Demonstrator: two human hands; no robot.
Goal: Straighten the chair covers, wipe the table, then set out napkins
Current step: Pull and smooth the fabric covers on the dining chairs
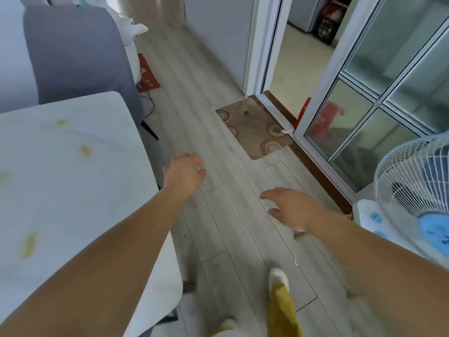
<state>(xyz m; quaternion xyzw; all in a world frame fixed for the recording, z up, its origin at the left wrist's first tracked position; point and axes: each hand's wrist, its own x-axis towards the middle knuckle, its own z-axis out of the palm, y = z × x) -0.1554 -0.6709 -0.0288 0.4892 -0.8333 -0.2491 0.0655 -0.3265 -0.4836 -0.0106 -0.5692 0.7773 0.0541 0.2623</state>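
Neither hand holds anything: left hand (185, 172) and right hand (290, 209) hang over the floor (218, 132) with fingers loosely spread, probably for balance mid-stride. Table (73, 181), on the left, shows yellowish stains, unwiped. Chair (75, 54) in its grey cover stands beyond it.

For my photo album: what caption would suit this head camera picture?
Empty left hand and right hand reach over the floor beside a yellow-stained table and grey-covered chair.
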